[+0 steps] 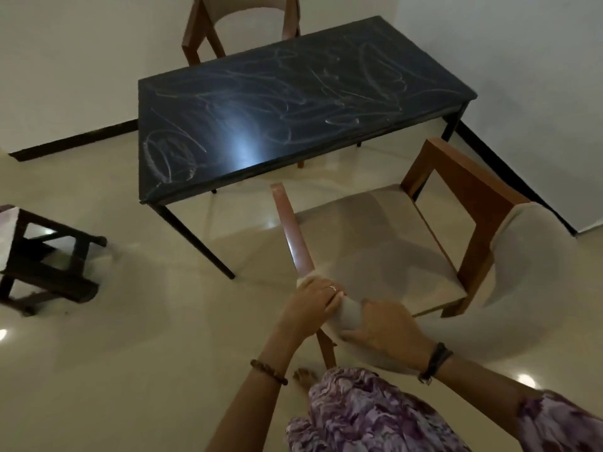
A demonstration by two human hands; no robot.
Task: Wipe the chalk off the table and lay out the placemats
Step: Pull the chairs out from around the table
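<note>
The black table stands ahead of me, its top covered with white chalk scribbles from end to end. In front of it, a wooden chair with a beige seat and padded back stands pulled away from the table. My left hand grips the padded back where it meets the chair's left wooden arm. Just to its right, my right hand is closed over the same padded back. No cloth and no placemats show on the table.
A second wooden chair stands at the table's far side against the wall. A dark low stool with a pale cloth-like thing on its edge stands on the floor at the left. Walls close in behind and to the right.
</note>
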